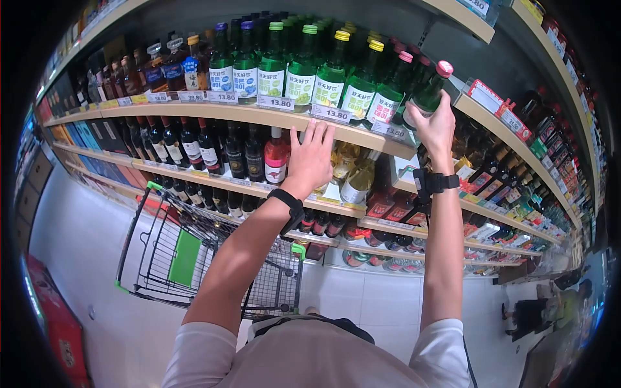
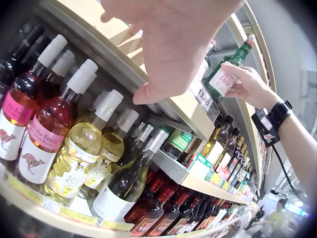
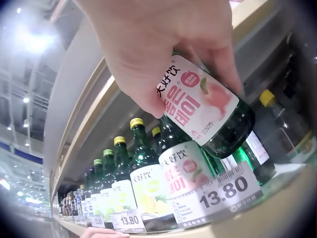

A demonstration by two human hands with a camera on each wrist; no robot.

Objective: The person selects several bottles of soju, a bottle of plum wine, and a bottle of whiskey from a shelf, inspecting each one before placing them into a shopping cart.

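Note:
My right hand point(image 1: 436, 131) grips a green glass soju bottle point(image 1: 428, 97) with a pink cap at the right end of the upper shelf. In the right wrist view the bottle's white peach label point(image 3: 200, 104) faces out, and the bottle tilts with its base just above the price tag point(image 3: 225, 193). A matching peach bottle point(image 3: 181, 166) stands on the shelf beside it. My left hand point(image 1: 312, 158) rests its extended fingers on the front edge of the upper shelf point(image 1: 246, 114), holding nothing. Below that hand stands a pink wine bottle point(image 1: 276, 158).
Green bottles point(image 1: 301, 68) with yellow, green and blue caps line the upper shelf to the left. Lower shelves hold wine bottles point(image 2: 81, 144). A wire shopping cart point(image 1: 217, 252) stands at the lower left. Another shelf run point(image 1: 504, 123) continues on the right.

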